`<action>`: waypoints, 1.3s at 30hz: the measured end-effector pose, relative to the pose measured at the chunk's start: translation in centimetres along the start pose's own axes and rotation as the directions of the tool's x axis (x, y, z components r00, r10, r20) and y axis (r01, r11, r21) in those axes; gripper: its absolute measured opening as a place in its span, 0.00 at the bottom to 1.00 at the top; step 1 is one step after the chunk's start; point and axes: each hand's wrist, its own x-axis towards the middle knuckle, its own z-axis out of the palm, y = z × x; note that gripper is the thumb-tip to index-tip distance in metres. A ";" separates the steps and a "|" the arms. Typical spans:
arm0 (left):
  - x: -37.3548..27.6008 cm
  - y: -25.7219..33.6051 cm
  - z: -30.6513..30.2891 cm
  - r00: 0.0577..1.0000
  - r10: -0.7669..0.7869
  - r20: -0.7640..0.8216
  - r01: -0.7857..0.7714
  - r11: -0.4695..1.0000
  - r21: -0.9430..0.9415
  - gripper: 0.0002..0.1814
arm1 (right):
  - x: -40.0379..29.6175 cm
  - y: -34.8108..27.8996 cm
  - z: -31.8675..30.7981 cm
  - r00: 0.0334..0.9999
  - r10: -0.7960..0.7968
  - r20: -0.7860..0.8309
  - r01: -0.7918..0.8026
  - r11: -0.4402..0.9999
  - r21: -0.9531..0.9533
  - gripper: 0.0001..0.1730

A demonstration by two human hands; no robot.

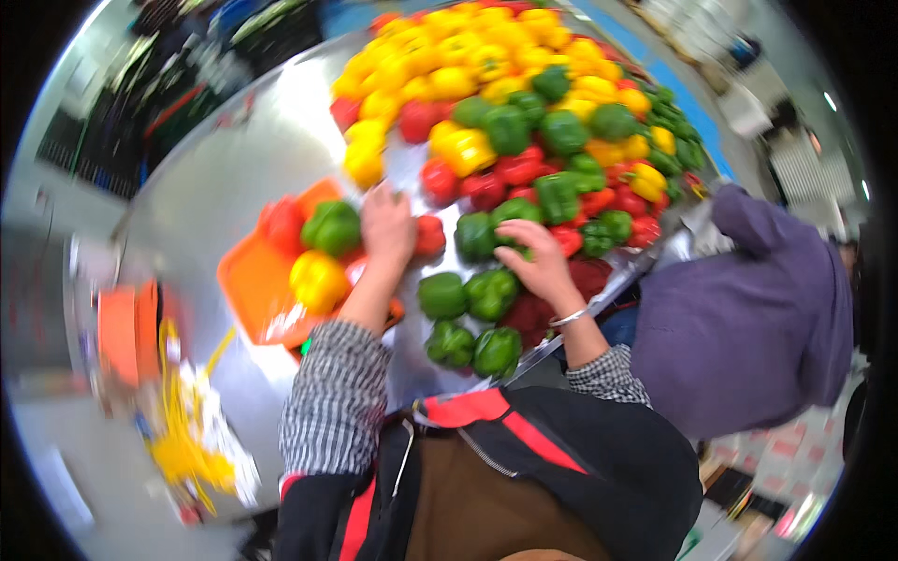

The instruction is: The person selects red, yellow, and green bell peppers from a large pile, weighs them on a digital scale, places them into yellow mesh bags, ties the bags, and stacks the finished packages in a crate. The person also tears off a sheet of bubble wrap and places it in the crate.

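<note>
My left hand reaches over the steel table between a green bell pepper and a red bell pepper; its fingertips are blurred, and whether it grips anything is unclear. Thumb and fingers of my right hand curl around a partly hidden green bell pepper. Just left of that hand is another green pepper. Closer to my body, several green peppers stand in a small group. An orange plastic tray at my left holds red, green and yellow peppers.
A large heap of yellow peppers covers the table's far side, with red and green ones mixed in nearer. At right stands a person in a purple top. Yellow straps and an orange box are at left.
</note>
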 end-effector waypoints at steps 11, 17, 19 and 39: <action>-1.8 -1.4 -0.9 0.850 0.008 0.527 -0.109 0.981 0.160 0.15 | 4.9 8.4 -7.8 0.896 0.042 -0.442 -0.171 0.951 -0.258 0.22; -2.8 -4.2 -3.7 0.863 0.045 0.503 -0.105 0.990 0.091 0.27 | 12.3 10.9 -8.4 0.895 0.152 -0.419 -0.363 0.795 -0.487 0.45; -1.7 -3.3 -5.6 0.870 0.140 0.472 -0.145 0.989 -0.027 0.30 | 14.9 11.6 -6.9 0.907 0.205 -0.369 -0.404 0.673 -0.620 0.52; 2.5 -1.5 -21.2 0.854 0.188 0.485 -0.288 0.947 0.142 0.23 | 15.3 -7.2 20.8 0.958 0.010 0.287 -0.233 0.612 0.756 0.56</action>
